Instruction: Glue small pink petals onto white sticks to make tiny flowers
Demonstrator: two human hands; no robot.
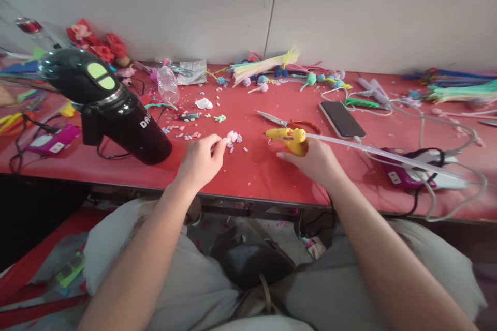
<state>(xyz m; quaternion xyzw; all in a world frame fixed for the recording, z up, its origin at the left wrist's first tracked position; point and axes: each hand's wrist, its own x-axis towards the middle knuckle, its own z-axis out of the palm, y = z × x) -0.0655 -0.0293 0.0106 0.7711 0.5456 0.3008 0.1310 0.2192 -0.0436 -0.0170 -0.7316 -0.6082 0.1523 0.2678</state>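
My left hand (202, 163) is closed in a pinch at the near side of the red table. At its fingertips is a small pale pink fuzzy piece (232, 136), with a few loose pink bits around it. My right hand (319, 161) is wrapped round the grip of a yellow hot glue gun (285, 135), whose nozzle points left toward the pink piece but stays apart from it. A long clear glue stick (373, 154) runs out of the gun's back to the right. Behind the gun lie scissors (273, 118) with red-orange handles.
A black tumbler (134, 126) stands left of my left hand. A phone (342, 119) lies right of the scissors. Pink power strips (54, 140) with cables sit at both sides. Pipe cleaners (260, 67), a clear plastic bottle (167, 85) and red flowers (99, 44) line the back.
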